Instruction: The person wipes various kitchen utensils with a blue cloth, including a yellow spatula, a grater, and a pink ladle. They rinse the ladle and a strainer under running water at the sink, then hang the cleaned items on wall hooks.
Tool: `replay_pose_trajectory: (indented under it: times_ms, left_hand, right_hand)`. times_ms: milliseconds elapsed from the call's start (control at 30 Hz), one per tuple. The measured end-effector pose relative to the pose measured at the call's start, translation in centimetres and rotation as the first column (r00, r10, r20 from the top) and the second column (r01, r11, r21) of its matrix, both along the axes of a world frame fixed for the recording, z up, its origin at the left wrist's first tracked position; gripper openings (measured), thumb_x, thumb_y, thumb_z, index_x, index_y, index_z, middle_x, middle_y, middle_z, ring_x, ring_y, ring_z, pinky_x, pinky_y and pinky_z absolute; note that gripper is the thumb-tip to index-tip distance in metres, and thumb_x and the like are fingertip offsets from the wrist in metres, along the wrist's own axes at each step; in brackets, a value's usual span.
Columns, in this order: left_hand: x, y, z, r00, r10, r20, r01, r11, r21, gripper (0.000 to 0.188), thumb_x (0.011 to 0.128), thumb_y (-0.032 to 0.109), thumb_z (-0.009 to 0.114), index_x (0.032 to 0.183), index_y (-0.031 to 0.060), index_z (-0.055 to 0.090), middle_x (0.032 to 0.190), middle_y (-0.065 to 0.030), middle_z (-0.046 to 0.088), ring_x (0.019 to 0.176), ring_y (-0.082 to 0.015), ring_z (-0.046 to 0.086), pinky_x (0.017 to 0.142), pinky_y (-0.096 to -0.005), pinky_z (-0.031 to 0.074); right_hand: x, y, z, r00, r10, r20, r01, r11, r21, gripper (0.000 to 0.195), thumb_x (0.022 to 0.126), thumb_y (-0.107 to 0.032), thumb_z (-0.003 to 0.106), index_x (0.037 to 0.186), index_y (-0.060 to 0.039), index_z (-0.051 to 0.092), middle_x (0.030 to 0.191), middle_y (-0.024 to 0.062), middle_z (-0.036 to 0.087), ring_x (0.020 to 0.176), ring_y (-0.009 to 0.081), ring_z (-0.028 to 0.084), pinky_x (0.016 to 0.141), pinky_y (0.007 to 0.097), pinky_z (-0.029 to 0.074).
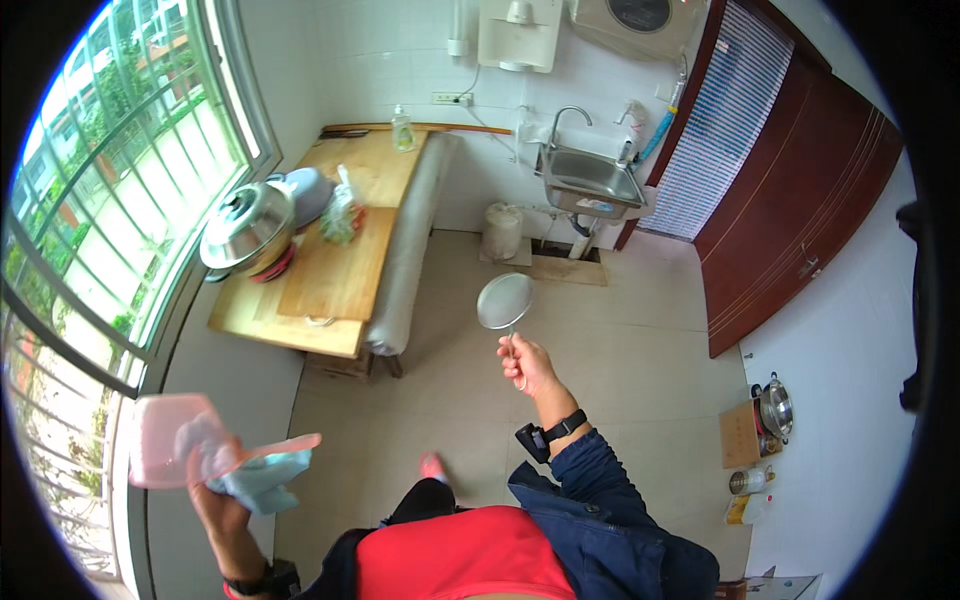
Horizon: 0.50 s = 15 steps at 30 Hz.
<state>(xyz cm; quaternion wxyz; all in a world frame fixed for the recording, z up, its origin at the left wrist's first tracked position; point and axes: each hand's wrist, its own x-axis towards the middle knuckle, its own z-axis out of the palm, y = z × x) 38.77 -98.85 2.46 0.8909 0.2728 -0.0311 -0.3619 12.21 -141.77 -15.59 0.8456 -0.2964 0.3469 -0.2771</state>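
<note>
Upright in my right hand (529, 366) is a round fine-mesh strainer (505, 301), gripped by its thin metal handle. My left hand (219, 506), lower left beside the window, is closed around a translucent pink plastic dipper (166, 431) with a long handle. A light blue cloth (268, 480) is bunched in that same hand, under the dipper's handle. The dipper hides part of the left fingers, and a pale, blurred shape shows through its wall. Both hands are well apart, above the tiled floor (450, 300).
A wooden table (345, 337) along the window wall carries a lidded steel pot (251, 225), a cutting board (337, 277), a plastic bag of vegetables (341, 217) and a soap bottle (403, 131). A steel sink (592, 176) hangs ahead. The brown door (795, 195) stands ajar. Cookware (776, 409) lines the right wall.
</note>
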Motion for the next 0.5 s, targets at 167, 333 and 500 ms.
replay_pose_trajectory:
  times_ms: [167,333,500]
  left_hand:
    - [-0.3,-24.6,-4.6,0.895,-0.349,-0.278,0.372,0.928,0.031,0.03,0.093,0.027,0.052,0.109,0.003,0.058,0.095,-0.0137,0.066,0.088,-0.0275,0.064,0.083,-0.0435,0.053]
    - [-3.3,-49.2,-7.4,0.693,-0.605,-0.392,0.639,0.767,-0.053,0.033,0.092,0.021,0.056,0.116,-0.0018,0.054,0.11,-0.0166,0.063,0.1,-0.0301,0.061,0.094,-0.044,0.048]
    - [-6.8,-69.0,-9.8,0.567,-0.724,-0.392,0.791,0.612,0.015,0.031,0.094,0.019,0.052,0.115,-0.0042,0.052,0.106,-0.0164,0.063,0.099,-0.0302,0.062,0.095,-0.0447,0.048]
  right_hand:
    - [-4.7,-13.7,-2.6,0.984,-0.095,-0.148,0.097,0.995,0.01,0.012,0.09,-0.019,0.061,0.087,-0.0086,0.057,0.074,0.003,0.057,0.049,0.0056,0.042,0.039,0.0188,0.031]
    - [-11.1,-25.2,-1.5,0.919,-0.321,-0.227,0.298,0.946,-0.129,0.015,0.093,-0.02,0.058,0.097,-0.0058,0.059,0.076,0.0021,0.056,0.05,0.0041,0.041,0.04,0.0182,0.032]
    - [-19.4,-35.6,0.0,0.807,-0.458,-0.372,0.377,0.885,-0.273,0.018,0.094,-0.023,0.058,0.102,-0.0071,0.056,0.076,0.0027,0.055,0.048,0.0035,0.039,0.039,0.0189,0.029]
